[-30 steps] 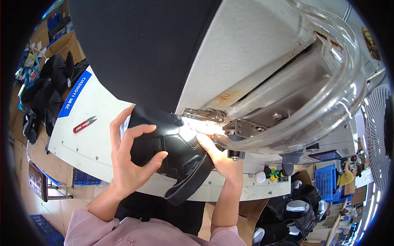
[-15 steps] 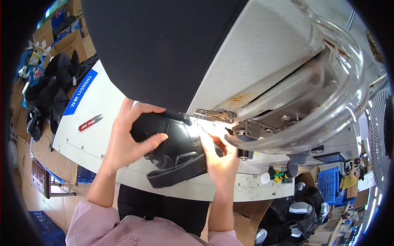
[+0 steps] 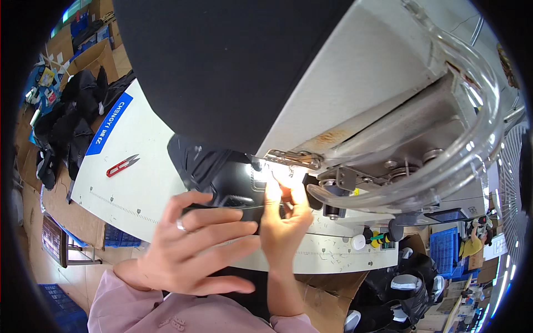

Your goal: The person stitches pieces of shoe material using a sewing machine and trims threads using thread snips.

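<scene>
A black textured shoe-upper piece lies on the white sewing table under the head of a large grey sewing machine. My left hand, with a ring on one finger, lies spread over the near edge of the black piece, fingers pointing right. My right hand pinches the piece right at the brightly lit needle area, fingertips together on the material. The machine head hides the far part of the piece.
Red thread snips lie on the table to the left. A pile of black shoe parts sits at the far left. A clear curved guard tube arcs right of the needle. Small bottles and blue crates are at right.
The view has closed in on the needle. My left hand has slid down from the top of the black piece to its near edge; my right hand has stayed at the needle.
</scene>
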The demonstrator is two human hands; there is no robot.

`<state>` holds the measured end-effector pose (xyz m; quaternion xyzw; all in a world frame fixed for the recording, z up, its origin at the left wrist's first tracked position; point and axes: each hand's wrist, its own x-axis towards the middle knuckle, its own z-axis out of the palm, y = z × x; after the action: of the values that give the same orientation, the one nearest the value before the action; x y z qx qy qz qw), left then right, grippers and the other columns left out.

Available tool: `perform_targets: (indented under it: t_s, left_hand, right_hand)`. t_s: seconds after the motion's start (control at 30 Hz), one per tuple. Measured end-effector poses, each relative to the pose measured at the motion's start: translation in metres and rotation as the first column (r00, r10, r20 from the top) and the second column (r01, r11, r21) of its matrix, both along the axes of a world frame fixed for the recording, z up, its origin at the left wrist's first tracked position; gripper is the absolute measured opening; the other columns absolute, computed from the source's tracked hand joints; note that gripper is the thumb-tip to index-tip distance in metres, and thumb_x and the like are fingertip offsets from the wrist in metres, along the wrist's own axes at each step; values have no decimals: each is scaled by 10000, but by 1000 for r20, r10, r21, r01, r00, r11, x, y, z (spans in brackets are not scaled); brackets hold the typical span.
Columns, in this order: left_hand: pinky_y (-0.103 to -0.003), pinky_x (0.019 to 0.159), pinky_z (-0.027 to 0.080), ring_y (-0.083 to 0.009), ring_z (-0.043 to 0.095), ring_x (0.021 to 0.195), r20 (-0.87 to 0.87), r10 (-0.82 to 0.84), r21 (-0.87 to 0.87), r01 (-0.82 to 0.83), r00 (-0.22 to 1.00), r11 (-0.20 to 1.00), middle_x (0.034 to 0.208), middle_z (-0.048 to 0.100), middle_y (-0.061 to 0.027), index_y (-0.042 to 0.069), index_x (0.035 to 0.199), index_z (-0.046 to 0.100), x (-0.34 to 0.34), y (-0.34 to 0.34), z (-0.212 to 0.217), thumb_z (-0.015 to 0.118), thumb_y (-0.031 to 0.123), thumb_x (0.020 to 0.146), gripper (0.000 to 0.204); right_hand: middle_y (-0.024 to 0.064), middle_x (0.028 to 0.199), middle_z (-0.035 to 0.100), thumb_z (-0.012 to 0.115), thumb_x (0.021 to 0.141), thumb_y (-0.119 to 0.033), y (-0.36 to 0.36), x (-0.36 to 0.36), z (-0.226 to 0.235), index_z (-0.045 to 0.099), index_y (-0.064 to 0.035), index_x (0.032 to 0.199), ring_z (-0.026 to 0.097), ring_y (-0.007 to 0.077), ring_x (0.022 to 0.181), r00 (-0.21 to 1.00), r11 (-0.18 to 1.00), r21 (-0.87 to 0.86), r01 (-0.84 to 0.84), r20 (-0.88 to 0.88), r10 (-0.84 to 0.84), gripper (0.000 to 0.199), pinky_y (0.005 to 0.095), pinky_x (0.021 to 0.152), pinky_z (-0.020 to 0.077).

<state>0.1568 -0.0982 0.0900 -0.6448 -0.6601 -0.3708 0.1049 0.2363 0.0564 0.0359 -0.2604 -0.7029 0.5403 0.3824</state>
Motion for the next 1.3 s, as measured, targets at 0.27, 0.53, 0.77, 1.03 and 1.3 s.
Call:
perform_targets:
  t_s: [0.27,0.53,0.77,1.03,1.3]
  left_hand:
    - [-560,1041,229,-185,444,1213,-227,375,24,-380,899,925,1278,526,-12,130,1228,594,14,42,-61,667,225,748,494]
    - [-533,1049,241,-158,505,1158,-155,332,-19,-338,931,941,1207,591,20,136,1156,650,6,35,-61,644,118,760,396]
    - [-477,1099,270,-148,530,1150,-45,266,9,-266,963,964,1141,623,69,204,1089,674,-19,35,-51,761,114,637,469]
    - [-481,1109,276,-147,519,1169,7,174,-11,-173,985,985,1115,626,87,214,1093,670,-32,32,-48,773,103,604,512]
    - [-464,1104,275,-194,520,1212,294,-30,-52,47,955,997,1196,630,66,205,1029,696,-66,37,-52,772,-16,534,548]
  right_hand:
    - [144,793,627,577,807,30,25,7,-17,561,51,943,636,254,737,993,993,24,120,7,-120,139,336,651,459]
    - [46,899,633,607,912,-145,96,-33,-54,634,-23,959,553,130,808,919,909,-135,-394,-37,393,133,303,714,465]
    - [30,897,627,654,874,-142,73,-41,-68,623,-29,973,579,114,821,813,848,-322,-421,-549,195,154,277,733,483]
    - [51,891,628,574,906,-87,61,-41,-58,600,-19,937,591,122,816,941,915,-349,-204,-327,85,79,283,719,491]
    - [79,977,554,546,918,-49,51,-53,-67,466,-26,1002,544,153,898,786,908,-358,-216,-616,-56,119,290,800,467]
